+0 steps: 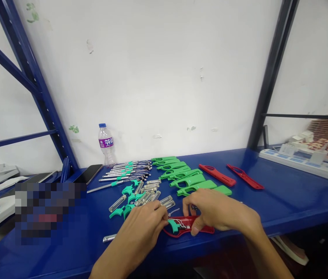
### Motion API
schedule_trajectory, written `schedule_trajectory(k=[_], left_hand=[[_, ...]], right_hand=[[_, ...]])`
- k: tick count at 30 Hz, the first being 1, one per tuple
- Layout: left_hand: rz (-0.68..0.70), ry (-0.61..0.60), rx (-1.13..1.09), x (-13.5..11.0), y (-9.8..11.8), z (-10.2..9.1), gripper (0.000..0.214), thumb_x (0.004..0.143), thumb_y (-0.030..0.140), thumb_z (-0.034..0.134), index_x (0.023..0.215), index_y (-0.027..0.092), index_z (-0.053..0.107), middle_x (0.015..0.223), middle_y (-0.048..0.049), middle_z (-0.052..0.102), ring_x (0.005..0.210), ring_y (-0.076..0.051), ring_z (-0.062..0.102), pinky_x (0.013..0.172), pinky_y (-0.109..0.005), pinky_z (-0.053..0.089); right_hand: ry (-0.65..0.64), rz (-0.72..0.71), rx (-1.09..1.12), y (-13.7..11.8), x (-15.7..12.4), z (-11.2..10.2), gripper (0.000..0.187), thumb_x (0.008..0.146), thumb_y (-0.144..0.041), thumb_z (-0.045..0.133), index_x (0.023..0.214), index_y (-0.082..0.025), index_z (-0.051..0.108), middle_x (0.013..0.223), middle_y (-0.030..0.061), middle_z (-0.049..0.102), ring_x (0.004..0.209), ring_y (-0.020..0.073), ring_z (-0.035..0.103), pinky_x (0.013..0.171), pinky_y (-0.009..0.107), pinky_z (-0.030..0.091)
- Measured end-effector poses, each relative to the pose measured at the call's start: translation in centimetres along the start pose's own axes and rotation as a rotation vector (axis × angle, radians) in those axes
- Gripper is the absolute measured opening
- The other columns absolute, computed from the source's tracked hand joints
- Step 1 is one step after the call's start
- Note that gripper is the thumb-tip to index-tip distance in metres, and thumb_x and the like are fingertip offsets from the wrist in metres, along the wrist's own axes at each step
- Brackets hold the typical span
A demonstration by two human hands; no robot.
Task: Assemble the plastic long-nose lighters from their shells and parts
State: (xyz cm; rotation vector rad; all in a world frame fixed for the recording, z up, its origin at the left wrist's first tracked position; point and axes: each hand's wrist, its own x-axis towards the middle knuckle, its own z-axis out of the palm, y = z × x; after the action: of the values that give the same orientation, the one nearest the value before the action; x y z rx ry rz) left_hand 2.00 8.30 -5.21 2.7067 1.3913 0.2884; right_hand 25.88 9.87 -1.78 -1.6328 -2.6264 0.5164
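A red lighter shell half point(209, 229) lies at the table's front edge, with a teal trigger point(174, 226) and thin white wires point(182, 224) inside it. My left hand point(146, 221) is closed, its fingertips pinching at the shell's left end beside the trigger. From under that hand a metal tube point(109, 238) sticks out to the left. My right hand point(216, 211) curls over the right part of the shell, thumb on the near side and fingers on the far side. A small dark part, too unclear to name, shows beneath its fingers.
Behind my hands lie clear fuel tanks point(149, 197), loose teal triggers point(128, 190), metal lighter tubes with wires point(123, 172) and several green lighter shells point(191, 180). Two red shell halves point(217, 175) point(245, 177) rest farther right. A bottle point(106, 145), phone point(90, 174) and power strip point(300, 162) stand around.
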Motion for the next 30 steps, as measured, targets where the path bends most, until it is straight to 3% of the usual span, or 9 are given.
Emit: schedule_trajectory(k=[6, 9, 14, 18, 22, 25, 30], left_hand=[[-0.031, 0.042, 0.01, -0.7, -0.6, -1.5, 0.015, 0.108, 0.024, 0.059, 0.097, 0.026, 0.069, 0.098, 0.0029, 0.074, 0.091, -0.018, 0.071, 0.077, -0.029, 0.047], [-0.1, 0.107, 0.052, -0.7, -1.7, -2.0, 0.018, 0.11, 0.026, 0.053, 0.102, 0.025, 0.069, 0.107, -0.0012, 0.073, 0.1, -0.021, 0.069, 0.084, -0.031, 0.049], [-0.218, 0.16, 0.156, 0.3, -3.2, -1.7, 0.027, 0.109, 0.021, 0.046, 0.105, 0.019, 0.072, 0.109, -0.0101, 0.072, 0.11, -0.03, 0.065, 0.076, -0.034, 0.051], [-0.195, 0.172, 0.142, 0.0, -2.5, -1.8, 0.028, 0.111, 0.026, 0.045, 0.114, 0.023, 0.073, 0.115, -0.0083, 0.072, 0.114, -0.029, 0.064, 0.083, -0.035, 0.053], [-0.083, 0.097, -0.05, -1.6, -1.3, -2.3, 0.014, 0.106, 0.033, 0.061, 0.113, 0.03, 0.073, 0.116, -0.0016, 0.073, 0.111, -0.024, 0.066, 0.097, -0.037, 0.051], [-0.107, -0.025, -0.125, -2.4, -0.9, -2.2, 0.02, 0.097, 0.022, 0.073, 0.114, 0.032, 0.073, 0.118, -0.0003, 0.073, 0.112, -0.025, 0.067, 0.094, -0.036, 0.051], [-0.099, -0.078, -0.155, -2.0, -1.1, -1.8, 0.017, 0.101, 0.016, 0.065, 0.105, 0.029, 0.075, 0.11, -0.001, 0.074, 0.107, -0.023, 0.069, 0.091, -0.033, 0.05]], right_hand=[[-0.015, 0.018, 0.015, -0.2, -0.2, -0.4, 0.024, 0.077, -0.035, 0.094, 0.092, -0.028, 0.077, 0.084, -0.0029, 0.071, 0.077, 0.0187, 0.064, 0.057, 0.026, 0.031], [-0.017, 0.018, 0.025, -0.3, -0.3, -0.5, 0.023, 0.078, -0.034, 0.093, 0.092, -0.027, 0.077, 0.084, -0.0025, 0.071, 0.077, 0.0186, 0.065, 0.056, 0.026, 0.031], [-0.015, 0.012, 0.046, -0.1, -0.3, -0.5, 0.024, 0.078, -0.036, 0.093, 0.094, -0.027, 0.077, 0.084, -0.0023, 0.071, 0.074, 0.0181, 0.065, 0.056, 0.026, 0.032], [-0.011, -0.002, 0.039, 0.0, -0.1, -0.4, 0.026, 0.078, -0.039, 0.093, 0.095, -0.027, 0.077, 0.085, -0.0019, 0.071, 0.076, 0.019, 0.065, 0.057, 0.026, 0.031], [-0.01, -0.028, 0.041, 0.2, 0.1, -0.2, 0.026, 0.077, -0.037, 0.093, 0.096, -0.028, 0.078, 0.084, -0.0031, 0.071, 0.076, 0.0184, 0.064, 0.057, 0.026, 0.03], [-0.007, -0.042, 0.037, 0.3, 0.1, -0.2, 0.027, 0.076, -0.035, 0.094, 0.095, -0.028, 0.077, 0.083, -0.0042, 0.071, 0.076, 0.0178, 0.063, 0.057, 0.026, 0.029], [-0.009, -0.022, 0.043, 0.4, 0.1, -0.1, 0.026, 0.076, -0.036, 0.094, 0.091, -0.028, 0.074, 0.078, -0.0054, 0.068, 0.071, 0.0163, 0.06, 0.056, 0.027, 0.029]])
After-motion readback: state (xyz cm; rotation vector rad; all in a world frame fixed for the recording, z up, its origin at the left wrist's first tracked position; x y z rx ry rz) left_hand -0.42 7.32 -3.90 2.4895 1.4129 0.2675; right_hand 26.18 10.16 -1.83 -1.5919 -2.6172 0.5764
